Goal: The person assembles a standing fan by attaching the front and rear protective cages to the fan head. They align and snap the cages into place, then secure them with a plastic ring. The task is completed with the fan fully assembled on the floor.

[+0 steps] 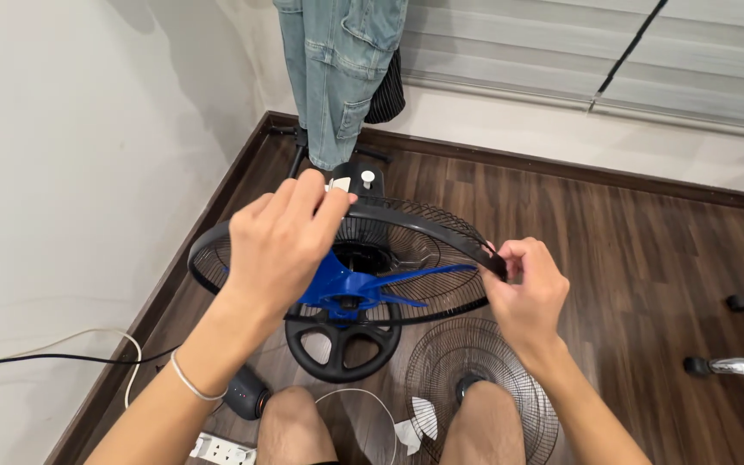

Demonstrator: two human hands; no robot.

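Observation:
A black pedestal fan stands in front of me with its rear wire guard [424, 228] facing up and blue blades [363, 284] inside it. A black plastic rim band [441, 222] curves around the guard's edge. My left hand [282, 241] grips the rim at its upper left, near the motor housing [350, 179]. At the right end of the band, my right hand [523, 288] pinches it between thumb and fingers. The loose front wire guard [441, 362] lies on the floor beside my right knee. The round black base [342, 349] sits below the blades.
A white wall runs along the left, with black and white cables [88, 344] and a white power strip [221, 449] at its foot. Jeans [337, 69] hang on a rack at the back. Chair casters [742, 303] stand at the right on the dark wood floor.

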